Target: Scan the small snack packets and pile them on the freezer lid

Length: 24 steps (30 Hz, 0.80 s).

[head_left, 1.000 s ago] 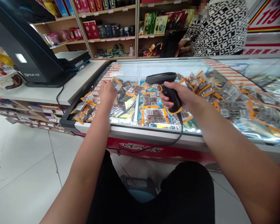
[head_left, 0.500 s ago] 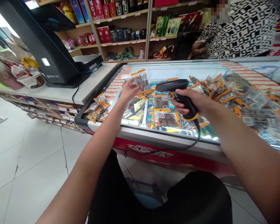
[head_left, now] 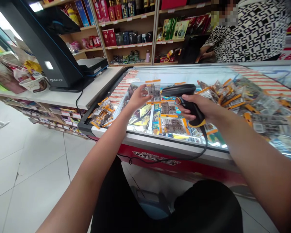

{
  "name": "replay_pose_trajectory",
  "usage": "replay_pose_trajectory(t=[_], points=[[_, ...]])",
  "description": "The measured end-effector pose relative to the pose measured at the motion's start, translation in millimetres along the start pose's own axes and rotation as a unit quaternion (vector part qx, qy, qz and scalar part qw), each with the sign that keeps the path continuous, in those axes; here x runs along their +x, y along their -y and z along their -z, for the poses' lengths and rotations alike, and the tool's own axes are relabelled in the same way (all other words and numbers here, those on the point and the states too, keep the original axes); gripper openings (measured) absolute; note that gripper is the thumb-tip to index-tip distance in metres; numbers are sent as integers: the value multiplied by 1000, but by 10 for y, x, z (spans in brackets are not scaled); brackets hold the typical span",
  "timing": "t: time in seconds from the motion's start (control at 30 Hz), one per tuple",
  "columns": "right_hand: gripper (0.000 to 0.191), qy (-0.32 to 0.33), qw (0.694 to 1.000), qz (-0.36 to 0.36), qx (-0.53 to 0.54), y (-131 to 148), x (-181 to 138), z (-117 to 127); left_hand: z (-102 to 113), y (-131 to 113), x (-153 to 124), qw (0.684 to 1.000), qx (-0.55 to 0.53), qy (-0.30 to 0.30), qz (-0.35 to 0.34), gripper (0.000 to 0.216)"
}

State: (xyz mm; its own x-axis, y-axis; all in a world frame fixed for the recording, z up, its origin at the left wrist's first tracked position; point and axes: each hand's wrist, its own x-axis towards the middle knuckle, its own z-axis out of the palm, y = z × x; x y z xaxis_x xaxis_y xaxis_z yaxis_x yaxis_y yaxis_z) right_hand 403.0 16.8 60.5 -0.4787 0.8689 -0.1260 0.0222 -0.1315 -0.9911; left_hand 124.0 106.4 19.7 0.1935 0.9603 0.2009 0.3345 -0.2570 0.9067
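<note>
My left hand [head_left: 138, 98] is closed on the left edge of a clear snack packet [head_left: 154, 90] with orange ends, fingers and thumb pinched on it. Dark pieces show inside. Wrapped round the handle of a black barcode scanner [head_left: 179, 89] is my right hand [head_left: 196, 105]; the scanner's head points left toward the packet. A cable [head_left: 205, 142] hangs from the handle. Below the scanner, two similar packets [head_left: 174, 125] lie flat on the glass freezer top. To the left sits a small pile of packets [head_left: 102, 113], and a larger heap of packets [head_left: 230, 94] lies to the right.
A white counter [head_left: 94, 87] on the left bears a dark scale [head_left: 63, 71] with a display and a paper bowl [head_left: 35, 84]. Behind the freezer [head_left: 140, 142], a person in a patterned shirt [head_left: 249, 32] stands before stocked shelves [head_left: 131, 45]. My legs are close to the freezer's front.
My left hand has shifted slightly right with the packet, which has turned from tilted to nearly upright. The scanner has stayed almost in place.
</note>
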Motion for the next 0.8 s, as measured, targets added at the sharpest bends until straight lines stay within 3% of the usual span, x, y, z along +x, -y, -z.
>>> replay_pose_trajectory(t=[0.1, 0.2, 0.33, 0.47, 0.57, 0.67, 0.8], points=[[40, -35, 999, 6, 37, 47, 6, 6, -47, 45, 15, 983, 154, 4, -96, 84], [38, -76, 995, 23, 62, 70, 33, 49, -47, -32, -72, 946, 289, -33, -140, 69], [31, -134, 986, 22, 92, 71, 65, 95, 155, -273, -369, 893, 438, -90, -44, 48], [31, -142, 985, 11, 94, 58, 95, 127, 629, -402, -600, 818, 540, -141, 141, 56], [33, -127, 989, 13, 80, 67, 105, 114, 988, -354, -614, 789, 546, -95, 264, 56], [32, -107, 992, -4, 68, 89, 90, 50, 1173, -262, -604, 788, 551, -52, 269, 52], [23, -133, 989, -40, 54, 64, 104, 37, 1189, -183, -656, 802, 545, -68, 234, 54]])
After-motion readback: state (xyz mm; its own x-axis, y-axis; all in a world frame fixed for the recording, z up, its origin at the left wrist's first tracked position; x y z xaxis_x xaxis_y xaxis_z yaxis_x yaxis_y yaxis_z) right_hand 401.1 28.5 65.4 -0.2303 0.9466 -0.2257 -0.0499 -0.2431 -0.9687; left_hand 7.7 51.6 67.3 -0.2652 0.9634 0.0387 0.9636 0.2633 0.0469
